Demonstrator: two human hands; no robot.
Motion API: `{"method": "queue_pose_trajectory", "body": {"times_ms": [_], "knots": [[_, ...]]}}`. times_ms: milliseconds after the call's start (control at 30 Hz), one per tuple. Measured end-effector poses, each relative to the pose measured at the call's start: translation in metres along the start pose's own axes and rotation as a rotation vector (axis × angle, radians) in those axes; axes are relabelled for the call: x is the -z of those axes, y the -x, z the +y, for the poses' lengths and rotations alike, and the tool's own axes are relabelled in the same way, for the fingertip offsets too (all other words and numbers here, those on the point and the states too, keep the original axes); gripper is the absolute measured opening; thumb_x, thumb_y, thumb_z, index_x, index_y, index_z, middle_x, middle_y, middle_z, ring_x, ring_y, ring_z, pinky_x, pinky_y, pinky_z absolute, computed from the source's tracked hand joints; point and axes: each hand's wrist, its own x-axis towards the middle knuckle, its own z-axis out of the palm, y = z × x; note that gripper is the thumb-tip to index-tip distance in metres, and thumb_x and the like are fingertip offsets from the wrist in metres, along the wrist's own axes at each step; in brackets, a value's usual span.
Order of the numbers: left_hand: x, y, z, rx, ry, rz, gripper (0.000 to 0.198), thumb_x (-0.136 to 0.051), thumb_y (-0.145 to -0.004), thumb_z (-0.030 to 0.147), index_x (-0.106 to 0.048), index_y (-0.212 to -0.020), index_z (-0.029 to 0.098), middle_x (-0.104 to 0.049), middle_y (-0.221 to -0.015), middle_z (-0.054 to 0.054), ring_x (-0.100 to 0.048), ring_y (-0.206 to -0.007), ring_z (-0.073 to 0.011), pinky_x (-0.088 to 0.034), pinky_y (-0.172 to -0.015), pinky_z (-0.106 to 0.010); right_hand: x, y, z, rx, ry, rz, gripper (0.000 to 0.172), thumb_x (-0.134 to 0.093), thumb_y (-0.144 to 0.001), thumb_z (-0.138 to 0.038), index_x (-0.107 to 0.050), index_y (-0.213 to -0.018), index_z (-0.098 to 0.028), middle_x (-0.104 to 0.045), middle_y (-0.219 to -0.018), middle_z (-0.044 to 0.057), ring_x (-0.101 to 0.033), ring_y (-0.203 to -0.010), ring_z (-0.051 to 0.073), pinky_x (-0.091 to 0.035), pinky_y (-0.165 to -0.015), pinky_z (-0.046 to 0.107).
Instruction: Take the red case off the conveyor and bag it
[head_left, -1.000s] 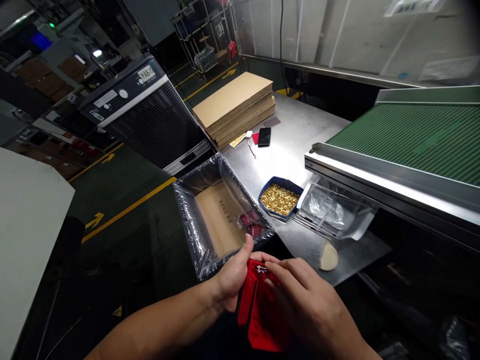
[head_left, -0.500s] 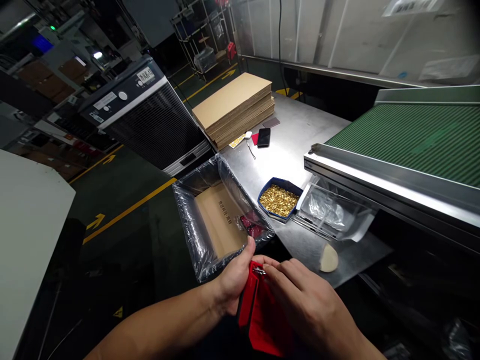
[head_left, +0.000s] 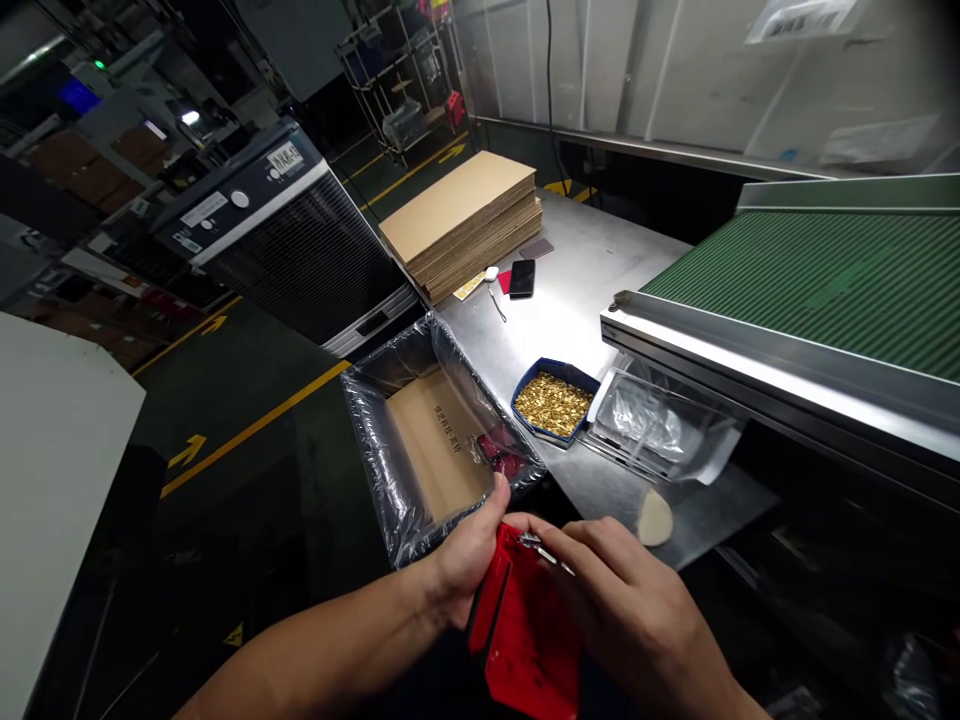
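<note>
My left hand [head_left: 469,565] is wrapped round the upper left edge of a red angular piece [head_left: 529,640], its thumb pointing up. The piece has a long dark slot along its left side and looks like a plastic housing. My right hand [head_left: 626,600] is closed at its upper right, fingers pinching a thin silver metal piece [head_left: 532,541] against the top end. What exactly the metal piece is, I cannot tell. Just beyond my hands stands a bin lined with clear plastic [head_left: 375,470], with a cardboard sheet [head_left: 435,450] and dark red parts [head_left: 501,455] inside.
On the metal table [head_left: 600,240] are a blue tray [head_left: 551,436] of small gold-coloured pieces, a clear plastic tray [head_left: 645,415], a pale rounded piece [head_left: 655,518], a phone [head_left: 523,279] and stacked cardboard [head_left: 465,215]. A green conveyor [head_left: 825,270] runs along the right.
The silver metal piece is tilted further out, and more of it shows beneath my right fingers. My right hand has shifted slightly right; the red piece is turned a little. The view has moved slightly.
</note>
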Motion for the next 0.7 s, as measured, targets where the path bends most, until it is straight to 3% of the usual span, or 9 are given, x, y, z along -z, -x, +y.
{"method": "queue_pose_trajectory", "body": {"times_ms": [300, 700], "knots": [[-0.0033, -0.0011, -0.0001, 0.007, 0.002, 0.061, 0.079, -0.024, -0.092, 0.074, -0.068, -0.096, 0.008, -0.068, -0.067, -0.008, -0.064, -0.061, -0.0169, -0.049, -0.063, -0.026, 0.0004, -0.0003, -0.0018, 0.057, -0.003, -0.033, 0.033, -0.052, -0.091, -0.008, -0.057, -0.123, -0.009, -0.061, -0.102, 0.011, -0.048, -0.083, 0.016, -0.048, -0.068, 0.03], [-0.0012, -0.0013, -0.0034, -0.005, 0.005, 0.019, 0.077, -0.025, -0.094, 0.071, -0.067, -0.094, 0.007, -0.065, -0.066, -0.007, -0.063, -0.057, -0.0155, -0.049, -0.061, -0.025, 0.0018, 0.0007, -0.0032, 0.026, -0.012, -0.031, 0.032, -0.05, -0.093, -0.01, -0.058, -0.123, -0.012, -0.062, -0.101, 0.009, -0.05, -0.08, 0.014, -0.047, -0.065, 0.028]]}}
